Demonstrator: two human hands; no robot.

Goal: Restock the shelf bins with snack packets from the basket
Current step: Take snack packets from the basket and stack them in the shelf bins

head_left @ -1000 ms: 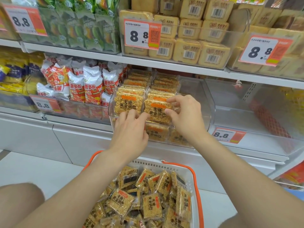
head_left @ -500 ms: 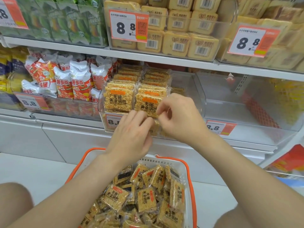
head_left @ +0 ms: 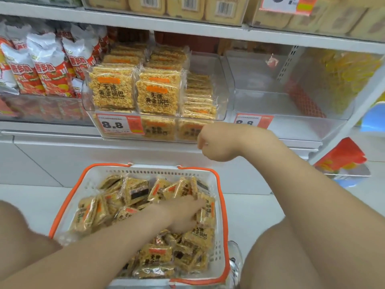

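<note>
Orange-rimmed basket point(head_left: 223, 215) at 6 o'clock: my left hand point(head_left: 183, 213) reaches among the rice-crust packets point(head_left: 155, 258), fingertips buried, so I cannot tell whether it grips one. At 12 o'clock the clear bin point(head_left: 220, 90) has room at its right. My right hand point(head_left: 216, 142), at 1 o'clock, hangs loosely curled, empty. I judge this the pick. Next comes pinching one packet free.

The left hand point(head_left: 183, 213) has its fingers buried among the snack packets point(head_left: 156, 257) in the basket point(head_left: 224, 222), so its grip cannot be seen. The right hand point(head_left: 216, 142) turns its fingers away from the camera. Its wrist covers the lower part of the right price tag point(head_left: 254, 119). The upper price tag point(head_left: 287, 3) is cut by the top edge.
</note>
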